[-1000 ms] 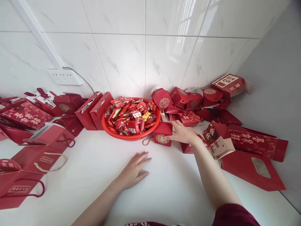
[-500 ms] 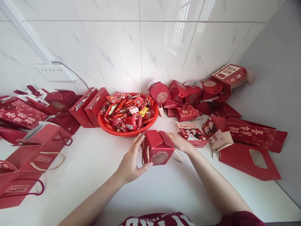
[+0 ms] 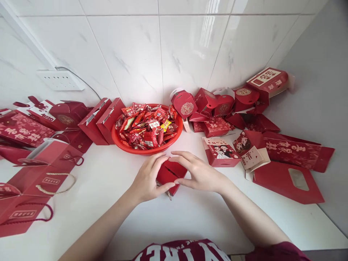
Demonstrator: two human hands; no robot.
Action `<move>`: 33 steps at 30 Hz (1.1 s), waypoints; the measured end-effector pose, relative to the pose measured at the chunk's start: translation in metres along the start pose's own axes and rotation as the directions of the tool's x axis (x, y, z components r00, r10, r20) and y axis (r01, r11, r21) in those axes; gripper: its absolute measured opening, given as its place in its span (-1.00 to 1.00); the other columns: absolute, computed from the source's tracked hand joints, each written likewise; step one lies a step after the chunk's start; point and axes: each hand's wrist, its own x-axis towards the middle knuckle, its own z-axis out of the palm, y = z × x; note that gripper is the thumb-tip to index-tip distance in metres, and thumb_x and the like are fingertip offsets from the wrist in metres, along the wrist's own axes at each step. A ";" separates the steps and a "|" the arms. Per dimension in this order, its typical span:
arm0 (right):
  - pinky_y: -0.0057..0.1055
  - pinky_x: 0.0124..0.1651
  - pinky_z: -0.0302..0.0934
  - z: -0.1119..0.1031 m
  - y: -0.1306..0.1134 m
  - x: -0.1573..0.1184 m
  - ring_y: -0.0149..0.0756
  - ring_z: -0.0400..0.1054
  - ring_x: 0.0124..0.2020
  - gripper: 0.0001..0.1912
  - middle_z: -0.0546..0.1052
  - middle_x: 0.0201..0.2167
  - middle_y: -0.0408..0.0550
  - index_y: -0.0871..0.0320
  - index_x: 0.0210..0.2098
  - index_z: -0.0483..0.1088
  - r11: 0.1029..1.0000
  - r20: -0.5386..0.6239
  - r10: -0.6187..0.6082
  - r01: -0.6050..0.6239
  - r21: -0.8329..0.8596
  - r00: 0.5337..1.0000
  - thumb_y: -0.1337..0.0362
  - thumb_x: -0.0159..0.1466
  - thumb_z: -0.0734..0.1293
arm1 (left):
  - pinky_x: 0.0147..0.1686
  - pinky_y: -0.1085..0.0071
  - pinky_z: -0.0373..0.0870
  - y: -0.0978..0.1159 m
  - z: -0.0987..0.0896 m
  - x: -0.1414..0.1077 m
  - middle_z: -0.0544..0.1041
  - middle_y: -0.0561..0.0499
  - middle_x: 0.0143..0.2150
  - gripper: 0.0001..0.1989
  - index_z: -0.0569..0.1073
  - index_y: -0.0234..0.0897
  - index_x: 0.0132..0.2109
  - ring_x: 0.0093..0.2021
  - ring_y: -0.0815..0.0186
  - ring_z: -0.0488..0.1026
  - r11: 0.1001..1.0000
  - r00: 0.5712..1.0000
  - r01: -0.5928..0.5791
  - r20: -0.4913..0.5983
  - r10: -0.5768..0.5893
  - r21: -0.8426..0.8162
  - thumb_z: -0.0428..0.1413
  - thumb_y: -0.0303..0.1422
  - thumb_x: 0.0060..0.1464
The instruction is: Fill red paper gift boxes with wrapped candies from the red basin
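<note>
A small red gift box point(image 3: 169, 172) stands on the white table between my hands, its top flaps turned up toward me with a dark slit between them. My left hand point(image 3: 150, 177) curves around the box's left side, thumb at the near edge and fingers at the far edge. Over the right side, my right hand point(image 3: 201, 172) arches with thumb and fingertips on the box's edges. A bit of twisted cord handle point(image 3: 169, 195) sticks out below my left thumb. Just beyond the hands is a red plastic basin point(image 3: 130, 149) of wrapped sweets point(image 3: 145, 127).
Red boxes and bags with cord handles point(image 3: 43, 181) crowd the left side. A box with a cartoon couple point(image 3: 221, 152) lies to the right, near a flat red bag with a window point(image 3: 285, 183). More boxes point(image 3: 185, 105) line the tiled wall, with a power strip point(image 3: 61, 80) at left.
The gift box has come down slightly toward the left and turned, so its top now faces me instead of its round gold emblem. My right hand has moved left over it.
</note>
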 end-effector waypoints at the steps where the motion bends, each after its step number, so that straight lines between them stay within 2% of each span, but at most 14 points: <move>1: -0.06 0.28 0.22 0.005 0.001 0.001 -0.04 0.18 0.31 -0.33 0.23 0.33 0.18 0.13 0.32 0.14 1.000 0.021 0.007 -0.007 -0.017 1.000 0.20 0.29 0.41 | 0.27 0.00 0.27 -0.003 0.005 -0.002 0.24 -0.23 0.33 -0.18 0.12 -0.22 0.36 0.32 -0.06 0.23 1.000 1.000 0.014 0.016 -0.014 -0.011 0.25 -0.06 0.07; 3: -0.08 0.22 0.28 0.011 0.002 0.002 -0.04 0.25 0.27 -0.35 0.24 0.33 0.18 0.13 0.33 0.11 0.999 0.059 0.043 -0.041 -0.035 0.997 0.27 0.31 0.36 | 0.27 0.01 0.28 -0.010 0.016 -0.008 0.23 -0.24 0.35 -0.13 0.05 -0.22 0.39 0.33 -0.05 0.22 0.997 0.999 0.047 0.004 -0.047 -0.059 0.25 -0.07 0.08; 7: -0.12 0.10 0.37 0.011 0.002 0.001 -0.08 0.42 0.12 -0.49 0.38 0.24 0.10 0.06 0.29 0.14 0.994 0.072 0.108 -0.107 -0.020 0.992 0.30 0.37 0.26 | 0.25 0.04 0.31 -0.020 0.034 -0.020 0.27 -0.23 0.31 -0.24 0.07 -0.21 0.39 0.30 0.00 0.27 0.970 0.989 0.105 -0.082 -0.126 -0.219 0.19 -0.17 0.15; 11: -0.32 -0.11 0.38 0.011 0.009 0.003 -0.23 0.53 -0.16 -0.64 0.58 -0.06 -0.01 0.02 0.23 0.19 0.970 -0.042 0.236 -0.233 0.065 0.971 0.29 0.47 0.09 | 0.23 0.05 0.33 -0.023 0.041 -0.026 0.29 -0.22 0.28 -0.42 0.25 -0.22 0.28 0.28 0.00 0.29 0.950 0.988 0.092 -0.089 -0.123 -0.298 0.16 -0.19 0.17; 14: -0.37 -0.24 0.33 0.016 0.023 0.006 -0.26 0.51 -0.30 -0.76 0.59 -0.20 -0.04 0.06 0.05 0.33 0.945 -0.148 0.326 -0.325 0.030 0.934 0.28 0.47 0.13 | 0.21 0.06 0.34 -0.025 0.042 -0.027 0.30 -0.21 0.25 -0.56 0.37 -0.21 0.15 0.25 0.01 0.31 0.964 0.991 0.025 -0.120 -0.058 -0.264 0.17 -0.19 0.17; 17: -0.36 -0.20 0.31 0.022 0.033 0.009 -0.21 0.51 -0.22 -0.86 0.59 -0.16 -0.03 0.08 -0.14 0.42 0.926 -0.171 0.350 -0.368 -0.087 0.921 0.28 0.42 0.22 | 0.17 0.06 0.38 -0.028 0.044 -0.028 0.33 -0.24 0.22 -0.58 0.37 -0.23 0.11 0.23 0.01 0.34 0.969 0.987 -0.044 -0.158 0.006 -0.241 0.18 -0.17 0.17; 19: -0.33 -0.10 0.31 0.024 0.034 0.009 -0.17 0.51 -0.10 -0.86 0.60 -0.09 -0.01 0.08 -0.14 0.46 0.924 -0.147 0.338 -0.358 -0.135 0.929 0.25 0.40 0.27 | 0.13 0.06 0.43 -0.029 0.045 -0.028 0.35 -0.27 0.20 -0.55 0.33 -0.26 0.11 0.21 0.02 0.37 0.970 0.978 -0.083 -0.208 0.035 -0.230 0.21 -0.19 0.16; 22: -0.31 -0.05 0.30 0.024 0.028 0.009 -0.13 0.51 -0.05 -0.75 0.62 -0.06 -0.02 0.07 -0.04 0.50 0.929 -0.057 0.325 -0.330 -0.169 0.944 0.11 0.38 0.31 | 0.03 0.12 0.51 -0.028 0.045 -0.029 0.44 -0.27 0.12 -0.51 0.31 -0.27 0.06 0.14 0.07 0.45 0.973 0.925 -0.196 -0.354 0.142 -0.121 0.31 -0.26 0.07; 24: -0.34 -0.11 0.30 0.024 0.024 0.010 -0.13 0.54 -0.09 -0.73 0.63 -0.09 -0.05 0.04 -0.02 0.51 0.910 -0.022 0.361 -0.357 -0.211 0.932 0.11 0.40 0.28 | -0.03 0.19 0.54 -0.025 0.043 -0.030 0.53 -0.18 0.01 -0.58 0.35 -0.24 -0.02 0.06 0.13 0.51 0.955 0.852 -0.293 -0.442 0.279 0.038 0.34 -0.34 0.03; 25: -0.35 -0.15 0.29 0.024 0.023 0.011 -0.15 0.54 -0.10 -0.75 0.64 -0.10 -0.06 0.03 -0.03 0.53 0.896 -0.019 0.383 -0.376 -0.235 0.924 0.15 0.41 0.26 | -0.05 0.24 0.55 -0.022 0.041 -0.030 0.57 -0.12 -0.05 -0.67 0.39 -0.23 -0.08 0.02 0.17 0.54 0.931 0.816 -0.342 -0.452 0.361 0.125 0.32 -0.40 0.05; 27: -0.39 -0.20 0.26 0.025 0.022 0.012 -0.17 0.55 -0.13 -0.75 0.65 -0.13 -0.10 0.01 -0.08 0.55 0.874 -0.023 0.412 -0.402 -0.275 0.911 0.22 0.44 0.22 | -0.04 0.32 0.54 -0.018 0.039 -0.031 0.62 -0.06 -0.10 -0.87 0.44 -0.22 -0.16 -0.01 0.24 0.57 0.864 0.766 -0.437 -0.399 0.503 0.251 0.21 -0.47 0.15; 28: -0.40 -0.23 0.23 0.026 0.023 0.013 -0.18 0.56 -0.14 -0.73 0.66 -0.14 -0.12 0.00 -0.09 0.55 0.866 -0.020 0.419 -0.406 -0.291 0.908 0.24 0.44 0.20 | -0.02 0.32 0.53 -0.016 0.038 -0.031 0.64 -0.07 -0.09 -0.94 0.47 -0.24 -0.15 0.01 0.23 0.57 0.835 0.761 -0.482 -0.347 0.549 0.264 0.14 -0.43 0.22; 31: -0.41 -0.32 0.15 0.029 0.025 0.014 -0.20 0.57 -0.22 -0.72 0.67 -0.23 -0.11 0.02 -0.12 0.54 0.836 -0.012 0.435 -0.409 -0.365 0.900 0.23 0.45 0.18 | 0.09 0.21 0.48 -0.011 0.040 -0.031 0.62 -0.19 0.03 -0.58 0.48 -0.34 0.05 0.12 0.16 0.52 0.823 0.799 -0.556 -0.199 0.567 0.112 -0.14 -0.17 0.38; 33: -0.40 -0.37 0.09 0.031 0.026 0.015 -0.20 0.56 -0.30 -0.70 0.66 -0.30 -0.07 0.07 -0.15 0.53 0.810 -0.020 0.443 -0.409 -0.419 0.896 0.25 0.46 0.16 | 0.18 0.15 0.40 -0.010 0.044 -0.032 0.59 -0.19 0.08 -0.53 0.41 -0.36 0.19 0.16 0.18 0.49 0.854 0.844 -0.521 -0.161 0.511 -0.017 -0.25 -0.25 0.40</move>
